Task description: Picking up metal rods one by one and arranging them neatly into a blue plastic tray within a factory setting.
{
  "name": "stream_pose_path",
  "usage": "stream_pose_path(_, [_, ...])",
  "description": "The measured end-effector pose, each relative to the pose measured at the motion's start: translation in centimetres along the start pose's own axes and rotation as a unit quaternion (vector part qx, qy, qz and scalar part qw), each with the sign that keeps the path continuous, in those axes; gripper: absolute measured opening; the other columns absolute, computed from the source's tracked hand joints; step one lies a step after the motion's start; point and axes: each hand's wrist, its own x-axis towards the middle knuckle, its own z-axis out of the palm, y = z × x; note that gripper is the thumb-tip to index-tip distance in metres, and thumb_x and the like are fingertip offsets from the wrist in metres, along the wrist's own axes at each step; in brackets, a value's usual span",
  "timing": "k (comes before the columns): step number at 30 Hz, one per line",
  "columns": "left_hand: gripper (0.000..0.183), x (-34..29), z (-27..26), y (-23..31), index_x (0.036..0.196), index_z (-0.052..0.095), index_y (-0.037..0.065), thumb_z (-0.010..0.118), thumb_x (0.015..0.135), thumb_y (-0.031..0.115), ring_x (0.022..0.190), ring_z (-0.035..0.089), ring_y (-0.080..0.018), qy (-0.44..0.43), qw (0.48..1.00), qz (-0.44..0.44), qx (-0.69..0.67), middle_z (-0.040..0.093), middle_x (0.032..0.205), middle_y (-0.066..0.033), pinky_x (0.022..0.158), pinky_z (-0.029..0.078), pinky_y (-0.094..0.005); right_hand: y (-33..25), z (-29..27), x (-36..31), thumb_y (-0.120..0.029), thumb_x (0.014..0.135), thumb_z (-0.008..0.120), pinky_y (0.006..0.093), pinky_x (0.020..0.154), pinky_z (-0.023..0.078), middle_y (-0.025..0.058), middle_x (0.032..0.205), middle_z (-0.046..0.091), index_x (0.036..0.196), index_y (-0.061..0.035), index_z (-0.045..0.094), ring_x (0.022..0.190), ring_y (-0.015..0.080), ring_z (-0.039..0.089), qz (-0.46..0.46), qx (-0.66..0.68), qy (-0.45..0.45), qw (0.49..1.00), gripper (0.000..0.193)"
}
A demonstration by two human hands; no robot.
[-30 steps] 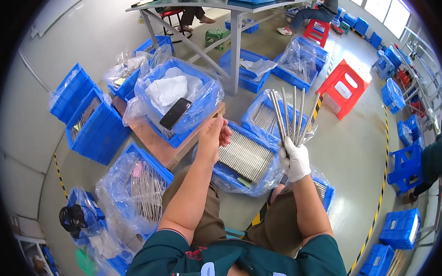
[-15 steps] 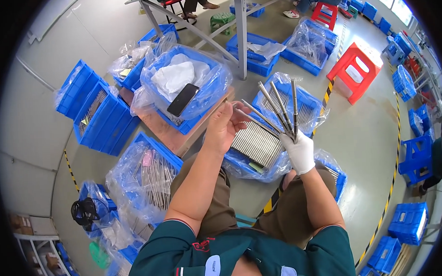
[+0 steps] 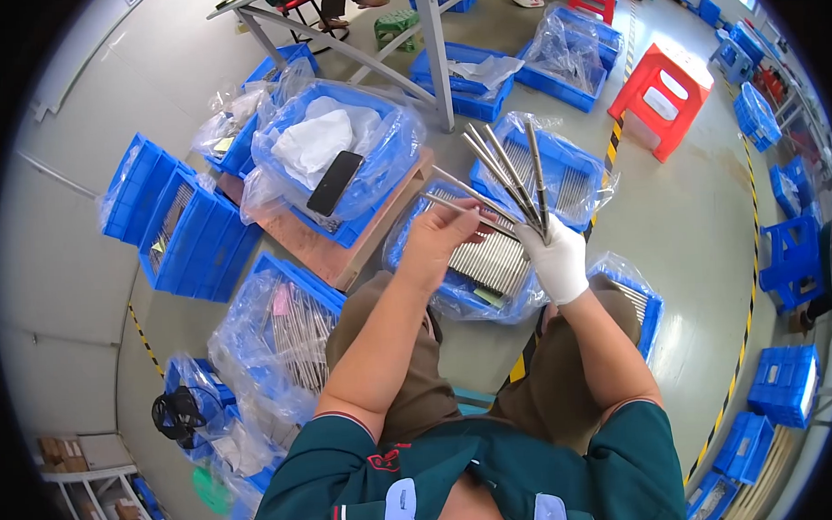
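My right hand [image 3: 558,266], in a white glove, is closed around the lower ends of several slim metal rods [image 3: 502,168] that fan out upward and away. My bare left hand [image 3: 441,243] is to the left of it, with thumb and fingers pinched on one metal rod [image 3: 446,203] that slants toward the glove. Whether that rod's near end also lies in the glove I cannot tell. Below both hands, a plastic-lined blue crate [image 3: 445,301] holds neat rows of similar rods [image 3: 489,265]. Just beyond stands another blue crate [image 3: 587,219] of rods.
To the left, a phone [image 3: 335,183] lies on a plastic-lined blue crate [image 3: 360,227] atop a wooden board [image 3: 310,256]. Loose thin rods [image 3: 300,342] fill a nearer crate. Table legs [image 3: 439,67] stand ahead, a red stool [image 3: 662,100] at far right. Another person's legs show beyond the table.
My left hand has moved right and nearer to the glove, its fingers now pinched on a rod. The view has shifted slightly; the fanned rods stay in my right hand.
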Motion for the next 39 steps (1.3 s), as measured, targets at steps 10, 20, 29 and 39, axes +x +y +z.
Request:
stream_pose_path(10, [0.025,-0.1,-0.8,1.9,0.102,0.060,-0.002,0.057,0.091,0.020,0.078,0.063,-0.0158,0.088,0.980,0.132,0.120,0.066,0.085,-0.0093,0.071,0.049,-0.0250,-0.2,-1.8,1.4,-0.023,0.082,0.063,0.0321,0.059,0.045,0.0156,0.068,0.059,0.089,-0.0044,0.063,0.061,0.0282,0.058,0.014,-0.094,0.022,0.995,0.020])
stream_pose_path(20, [0.035,0.9,-3.1,2.8,0.104,0.059,-0.002,0.058,0.089,0.030,0.077,0.064,-0.0175,0.080,0.990,0.113,0.017,0.066,0.089,-0.0132,0.070,0.051,-0.0277,0.2,-0.6,0.2,-0.014,0.084,0.062,0.0220,0.050,0.038,-0.0018,0.063,0.054,0.095,-0.0004,0.063,0.053,0.0034,0.045,0.141,0.120,-0.116,0.976,0.017])
stream_pose_path(29, [0.032,0.7,-3.7,3.4,0.107,0.058,-0.004,0.057,0.090,0.023,0.080,0.064,-0.0185,0.048,0.996,0.070,-0.004,0.066,0.092,-0.0153,0.074,0.052,-0.0284,0.3,-0.3,0.2,-0.016,0.084,0.062,0.0226,0.049,0.039,-0.0015,0.062,0.053,0.093,-0.0005,0.063,0.054,0.0040,0.046,0.094,0.086,-0.116,0.985,0.018])
stream_pose_path(39, [0.033,0.1,-1.6,1.1,0.112,0.057,-0.004,0.061,0.087,0.017,0.086,0.063,-0.0205,-0.044,0.997,-0.001,0.056,0.064,0.096,-0.0125,0.078,0.052,-0.0305,-1.4,0.0,0.1,-0.019,0.084,0.062,0.0236,0.049,0.039,-0.0013,0.063,0.054,0.097,-0.0005,0.063,0.053,0.0038,0.046,0.151,0.126,-0.146,0.970,0.023])
